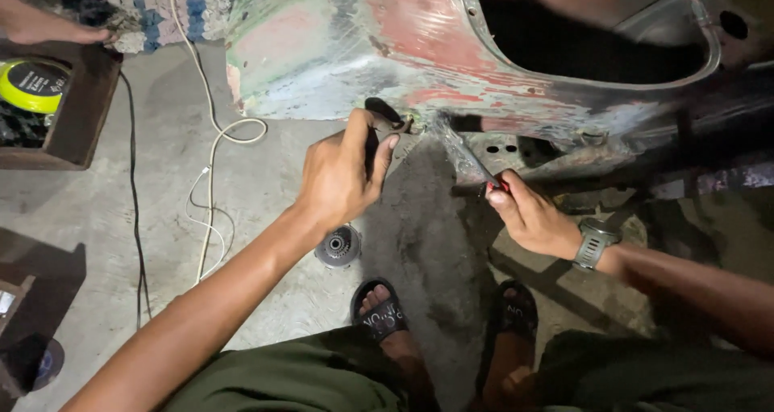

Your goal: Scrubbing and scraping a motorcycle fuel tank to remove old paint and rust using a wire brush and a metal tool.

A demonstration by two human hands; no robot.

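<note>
My left hand (343,174) is closed around a dark tool handle (372,147) whose head (385,115) meets the lower edge of a worn, rusty metal body panel (387,41) painted red and green. My right hand (528,214), with a grey watch (595,243) on the wrist, pinches a thin screwdriver-like tool with a red handle (493,185). Its shaft (468,154) angles up-left to the panel's torn lower edge. Both hands work close together under the panel.
A round metal part (339,247) lies on the concrete floor by my sandalled feet (383,311). White and black cables (211,150) run at left. A wooden box (76,114) holds a yellow-green disc (32,85). Another person's hand (44,27) rests top left.
</note>
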